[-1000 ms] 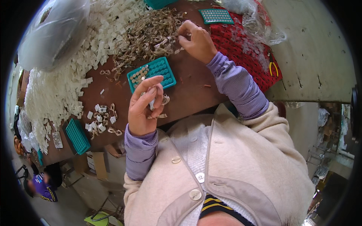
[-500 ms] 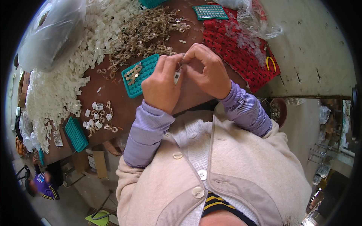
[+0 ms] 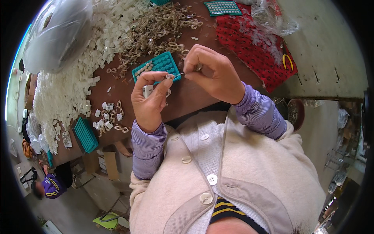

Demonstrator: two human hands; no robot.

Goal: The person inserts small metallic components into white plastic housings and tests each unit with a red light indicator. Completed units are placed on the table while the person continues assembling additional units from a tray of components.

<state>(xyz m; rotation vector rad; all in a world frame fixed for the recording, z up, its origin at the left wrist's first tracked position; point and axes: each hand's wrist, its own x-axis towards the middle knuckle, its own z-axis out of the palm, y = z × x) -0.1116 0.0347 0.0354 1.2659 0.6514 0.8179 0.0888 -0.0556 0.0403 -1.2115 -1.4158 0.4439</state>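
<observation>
My left hand (image 3: pixel 150 99) pinches a thin looped cord (image 3: pixel 169 77) between thumb and forefinger. A small white plastic block (image 3: pixel 147 91) sits within the same hand, against the fingers. My right hand (image 3: pixel 214 72) is closed, thumb against forefinger, on the thin strand that stretches from the left fingertips. Part of a small coiled bit (image 3: pixel 199 67) shows in the right palm, too small to name. Beyond the hands lies a teal tray (image 3: pixel 166 62) with rows of round hollows. Several pale round discs (image 3: pixel 144 68) rest at its left end.
A heap of tangled brown cords (image 3: pixel 156 33) and a big pile of white plastic pieces (image 3: pixel 70 89) cover the far left. Corded blocks (image 3: pixel 107 121) lie near a second teal tray (image 3: pixel 86 134). Yellow-handled pliers (image 3: pixel 288 61) rest on red cloth (image 3: pixel 253 46). Another person (image 3: pixel 53 185) is at lower left.
My hands have moved apart. The left went left and down, and the strand now shows stretched between them. The surroundings have shifted slightly right in the picture.
</observation>
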